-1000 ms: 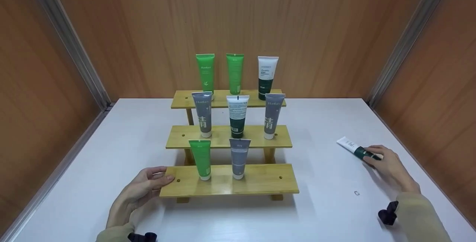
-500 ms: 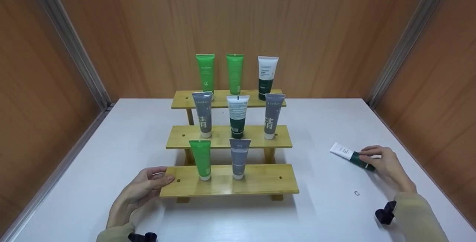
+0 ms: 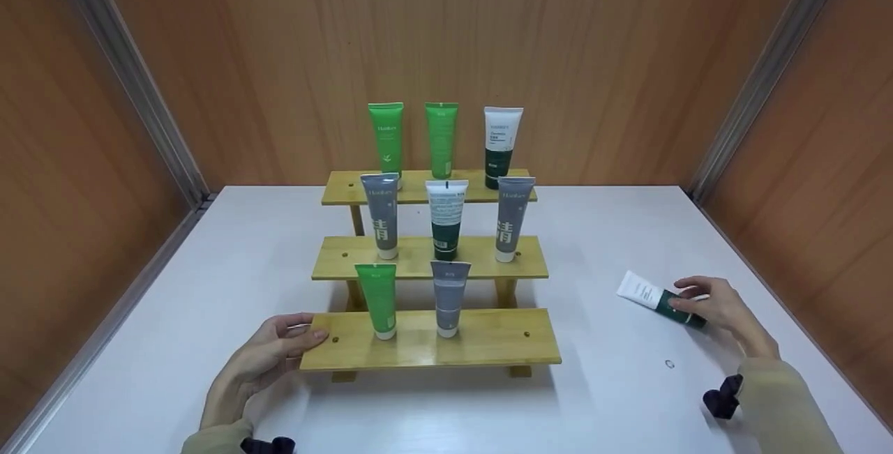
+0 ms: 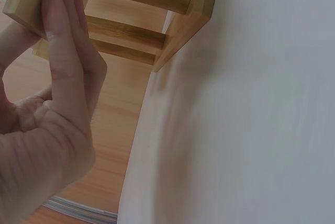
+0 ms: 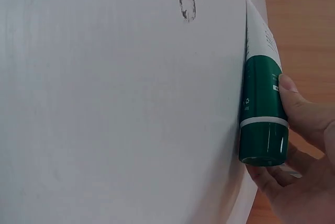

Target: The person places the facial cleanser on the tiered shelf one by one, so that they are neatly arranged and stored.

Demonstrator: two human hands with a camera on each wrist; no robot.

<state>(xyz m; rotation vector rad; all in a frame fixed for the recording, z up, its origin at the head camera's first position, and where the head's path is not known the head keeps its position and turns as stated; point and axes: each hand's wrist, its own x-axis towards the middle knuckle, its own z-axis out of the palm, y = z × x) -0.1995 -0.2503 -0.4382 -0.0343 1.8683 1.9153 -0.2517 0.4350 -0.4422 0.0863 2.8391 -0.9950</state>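
Note:
My left hand (image 3: pixel 268 349) grips the left end of the lowest shelf of a three-step wooden display stand (image 3: pixel 488 349), thumb on top and fingers beneath. In the left wrist view, fingers (image 4: pixel 65 51) press against the board's underside. At the right, my right hand (image 3: pixel 722 307) holds a white and dark green squeeze tube (image 3: pixel 659 298) near its cap; the tube lies on the table. The right wrist view shows the thumb (image 5: pixel 290 93) on the tube's side and fingertips (image 5: pixel 267 174) partly hidden beyond its cap. A green tube (image 3: pixel 379 300) and a grey tube (image 3: pixel 450 298) stand on the lowest shelf.
Higher up stand several more tubes, among them a grey tube (image 3: pixel 511 220), a white-green tube (image 3: pixel 445 217) and a green tube (image 3: pixel 441 140). A small ring-shaped mark (image 3: pixel 670 364) shows on the white table (image 3: pixel 607 231). Wooden panels (image 3: pixel 446 35) enclose the back and sides.
The white and green tube has slid left and slightly nearer with my right hand, its angle a little changed. The right fingers have spread somewhat. My left hand and the stand have stayed put.

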